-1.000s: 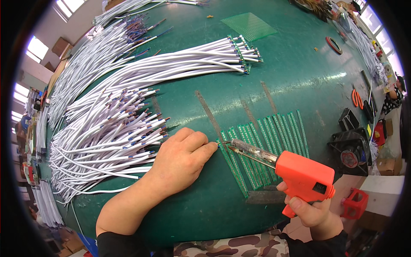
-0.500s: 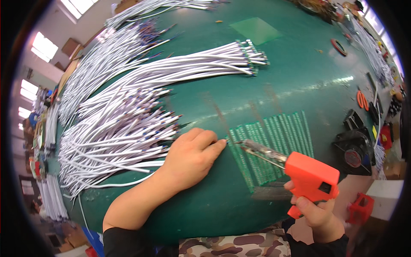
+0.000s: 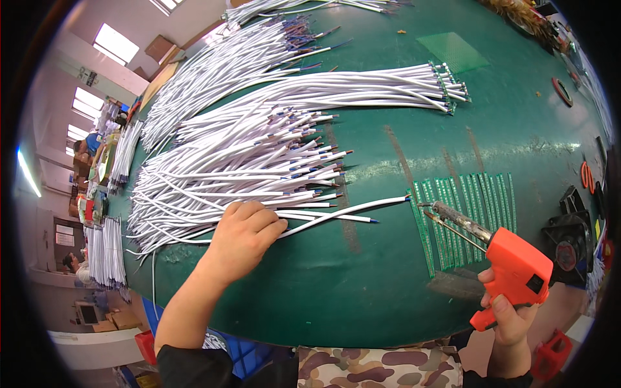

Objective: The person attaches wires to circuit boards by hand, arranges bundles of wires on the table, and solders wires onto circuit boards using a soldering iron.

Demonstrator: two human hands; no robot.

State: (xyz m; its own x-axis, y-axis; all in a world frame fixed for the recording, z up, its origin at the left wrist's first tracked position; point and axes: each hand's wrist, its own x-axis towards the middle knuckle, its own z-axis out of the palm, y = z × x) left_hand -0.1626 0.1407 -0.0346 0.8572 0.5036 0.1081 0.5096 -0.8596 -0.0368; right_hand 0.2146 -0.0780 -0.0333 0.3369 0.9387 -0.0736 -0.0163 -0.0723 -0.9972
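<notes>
My right hand [image 3: 511,317] is wrapped round the grip of a red soldering gun [image 3: 521,265]. Its tip hovers by the top end of the leftmost strip among several narrow green circuit board strips [image 3: 469,223]. A white cable [image 3: 362,207] runs from beside my left hand to that strip, its end touching or very near it. My left hand [image 3: 246,236] rests at the front of a large pile of white cables [image 3: 239,161], fingers curled down on a cable; the fingertips are partly hidden.
Behind lies a bundle of white cables [image 3: 362,90] with green boards on its ends. More cables [image 3: 226,64] lie at the far left. A translucent green sheet [image 3: 453,52], orange-handled scissors [image 3: 587,176] and a black fan-like device [image 3: 566,242] are also on the green table [image 3: 310,291].
My left hand has drawn back from the strip's top end to the cable pile, leaving a cable stretched to the strip. The soldering gun stays near that end. The whole view has shifted.
</notes>
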